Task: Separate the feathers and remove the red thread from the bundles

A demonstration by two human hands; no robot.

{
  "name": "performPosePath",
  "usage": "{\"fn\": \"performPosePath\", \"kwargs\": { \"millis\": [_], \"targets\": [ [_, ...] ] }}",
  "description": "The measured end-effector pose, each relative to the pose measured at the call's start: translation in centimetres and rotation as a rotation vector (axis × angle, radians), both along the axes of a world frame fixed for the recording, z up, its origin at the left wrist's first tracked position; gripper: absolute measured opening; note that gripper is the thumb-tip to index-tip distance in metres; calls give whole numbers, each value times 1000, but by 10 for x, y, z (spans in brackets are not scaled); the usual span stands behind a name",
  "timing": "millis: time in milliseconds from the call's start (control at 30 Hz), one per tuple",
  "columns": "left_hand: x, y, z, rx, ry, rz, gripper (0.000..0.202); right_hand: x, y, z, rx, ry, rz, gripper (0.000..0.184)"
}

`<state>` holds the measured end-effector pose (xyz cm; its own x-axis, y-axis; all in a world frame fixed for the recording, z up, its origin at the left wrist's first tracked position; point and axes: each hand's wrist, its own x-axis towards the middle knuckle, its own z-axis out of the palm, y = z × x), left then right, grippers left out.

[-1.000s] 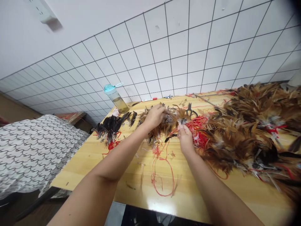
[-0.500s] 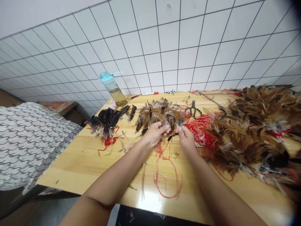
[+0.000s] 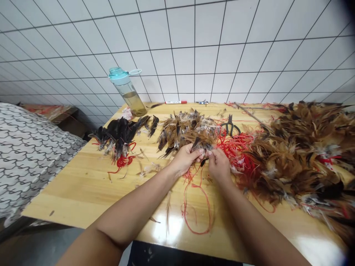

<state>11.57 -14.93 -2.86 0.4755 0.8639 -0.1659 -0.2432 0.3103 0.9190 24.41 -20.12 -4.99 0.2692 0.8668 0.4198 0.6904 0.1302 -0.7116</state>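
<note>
Brought closer together since half a second ago, the left hand [image 3: 184,159] and the right hand [image 3: 221,165] are now set nearly fingertip to fingertip; small feathers [image 3: 204,146] are pinched between the thumb and fingers of each, their pale quill ends partly hidden by the fingers; whether the fingertips touch cannot be told. Just beyond the hands, a mound of brown feathers [image 3: 180,129], ruffled and downy, is spread on the table [image 3: 83,192]; beside the right hand, a tangle of thin red strings [image 3: 237,147] is heaped, with black-handled scissors [image 3: 230,120] laid behind it; nearer the table's front edge, a loop of red cord [image 3: 210,212] is laid flat on the smooth, glossy wood. Farther left, glossy black feathers [image 3: 119,133] are bunched; behind them is stood a clear bottle [image 3: 134,103], topped by a turquoise lid [image 3: 118,74] with a ring and partly filled with yellowish liquid. On the right, a large, bushy heap of brown feathers [image 3: 280,162] is piled; at the back, a white marker with a red cap [image 3: 176,102] is placed near the tiled wall [image 3: 180,61].
</note>
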Motion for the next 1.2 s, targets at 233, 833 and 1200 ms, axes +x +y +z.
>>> {"fn": "performPosePath", "kwargs": {
  "millis": [233, 833, 1200],
  "targets": [
    [2, -5, -2, 70, 74, 27, 39, -4, -1, -3, -19, -87, 15, 25],
    [-1, -2, 5, 74, 116, 11, 36, 0, 3, -11, 5, -72, 97, 26],
    [-15, 9, -7, 413, 196, -16, 25, 1, 2, -8, -39, 122, 227, 25]
  ]
}}
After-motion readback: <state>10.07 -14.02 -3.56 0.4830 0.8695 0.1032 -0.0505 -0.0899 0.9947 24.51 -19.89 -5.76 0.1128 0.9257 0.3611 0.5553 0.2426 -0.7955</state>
